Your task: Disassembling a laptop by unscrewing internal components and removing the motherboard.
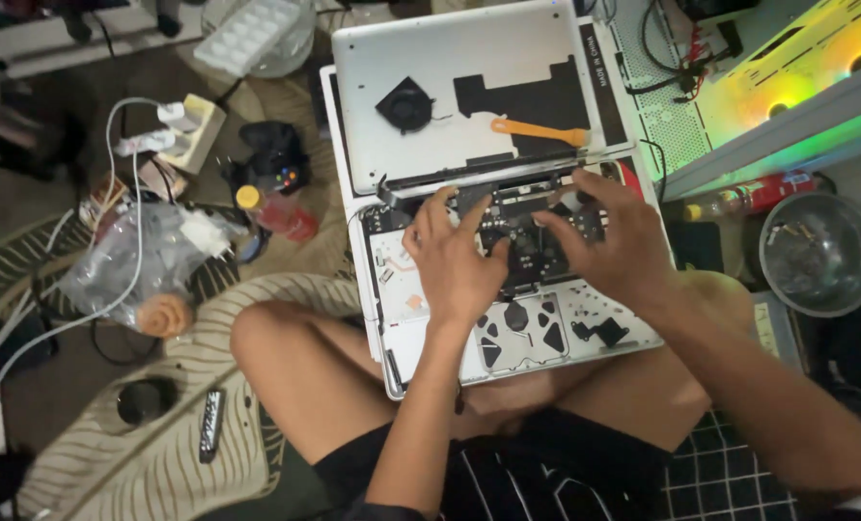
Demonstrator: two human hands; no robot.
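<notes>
An opened white laptop (pixel 508 289) lies across the person's crossed legs, its inner boards bared. The left hand (pixel 455 256) rests with fingers spread and bent on the dark circuit board (pixel 527 241); the right hand (pixel 609 236) presses fingertips on the same board's right end. Neither grip closes around anything. The removed silver bottom cover (pixel 450 68) lies just beyond, bearing a black fan (pixel 404 104) and an orange pry tool (pixel 541 130). Left on the floor sits a clear plastic bag (pixel 146 256) stuffed with white pieces. Right stands a grey metal bowl (pixel 821 251), its contents unclear, beside a red bottle (pixel 754 195).
</notes>
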